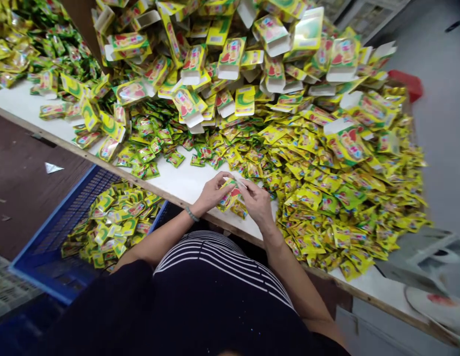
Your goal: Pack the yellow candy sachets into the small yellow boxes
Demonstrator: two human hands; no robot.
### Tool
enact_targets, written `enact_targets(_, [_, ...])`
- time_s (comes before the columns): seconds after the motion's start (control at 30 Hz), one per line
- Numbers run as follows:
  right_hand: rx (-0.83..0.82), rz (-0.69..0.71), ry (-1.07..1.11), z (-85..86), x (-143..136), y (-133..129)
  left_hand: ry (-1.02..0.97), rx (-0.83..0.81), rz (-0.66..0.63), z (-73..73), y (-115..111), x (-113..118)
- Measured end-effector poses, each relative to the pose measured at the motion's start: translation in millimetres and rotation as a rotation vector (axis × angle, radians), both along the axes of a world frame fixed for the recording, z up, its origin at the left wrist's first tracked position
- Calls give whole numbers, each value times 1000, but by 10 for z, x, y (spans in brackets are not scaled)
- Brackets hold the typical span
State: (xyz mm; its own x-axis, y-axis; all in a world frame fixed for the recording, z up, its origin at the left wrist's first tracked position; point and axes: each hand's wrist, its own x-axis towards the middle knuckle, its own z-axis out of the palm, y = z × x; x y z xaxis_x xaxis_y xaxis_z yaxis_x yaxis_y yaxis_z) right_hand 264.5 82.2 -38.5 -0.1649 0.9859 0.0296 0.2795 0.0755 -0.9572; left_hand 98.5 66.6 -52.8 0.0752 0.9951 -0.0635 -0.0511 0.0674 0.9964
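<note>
Near the front edge of the white table [196,180], my left hand [214,192] and my right hand [256,200] hold one small yellow-green box [230,190] between them. The fingers of both hands are closed on it, and a white flap shows at its top by my right fingertips. A small yellow packet [239,209] lies just below the box. Yellow packets [307,198] are heaped to the right of my right hand. Smaller green packets [144,148] lie to the left and beyond my left hand.
Open-ended printed boxes [232,57] are piled across the back. A blue crate [48,252] at the lower left holds many filled-looking boxes [115,222]. A red container [408,85] stands at the back right, and a grey bin [430,254] at the right.
</note>
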Motion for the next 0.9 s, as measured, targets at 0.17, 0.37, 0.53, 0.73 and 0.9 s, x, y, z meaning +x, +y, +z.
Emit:
enact_targets(0.17, [-16, -31, 20, 76, -42, -53, -75, -48, -6, -27, -52, 17])
enact_targets(0.37, [-153, -110, 166, -37, -33, -28, -16, -4, -61, 24, -61, -39])
enact_targets(0.53, [-192, -12, 163, -45, 50, 7, 21, 72, -59, 51, -63, -90])
enact_targets(0.73, [95, 8, -15, 83, -38, -219, -55, 58, 11, 41, -101, -57])
enact_targets(0.9, [64, -95, 8, 24, -166, -423, -226, -57, 72, 47, -107, 17])
